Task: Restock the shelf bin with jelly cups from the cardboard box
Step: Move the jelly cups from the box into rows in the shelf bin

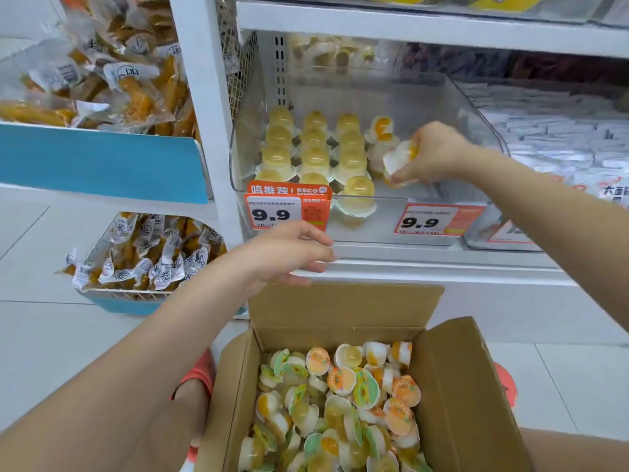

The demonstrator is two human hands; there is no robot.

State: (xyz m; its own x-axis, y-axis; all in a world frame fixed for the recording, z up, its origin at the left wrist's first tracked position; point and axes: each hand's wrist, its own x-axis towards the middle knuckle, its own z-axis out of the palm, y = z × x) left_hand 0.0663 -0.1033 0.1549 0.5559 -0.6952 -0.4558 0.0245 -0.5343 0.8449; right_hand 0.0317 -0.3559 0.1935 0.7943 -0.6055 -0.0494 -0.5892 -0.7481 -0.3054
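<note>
Right hand (430,155) inside the clear shelf bin (476,107), closed on a jelly cup (399,158) held tilted just right of the upright rows (313,144). Left hand (289,252), open and empty, is nearer the cardboard box (469,396) below.

A white metal shelving unit (408,22) fills the upper right, its upright post (200,107) running down the middle of the view with a wire mesh panel (238,63) just beside it. Orange-and-white price tags (287,207) reading 9.9 hang along the shelf's front edge. To the left of the post, a blue-fronted display shelf (98,161) carries clear packets of yellow-brown snacks (102,73), and a lower blue-edged wire basket (136,294) holds more of the same. The floor (30,328) is pale, glossy tile with thin grey joints. The light is even and bright.
</note>
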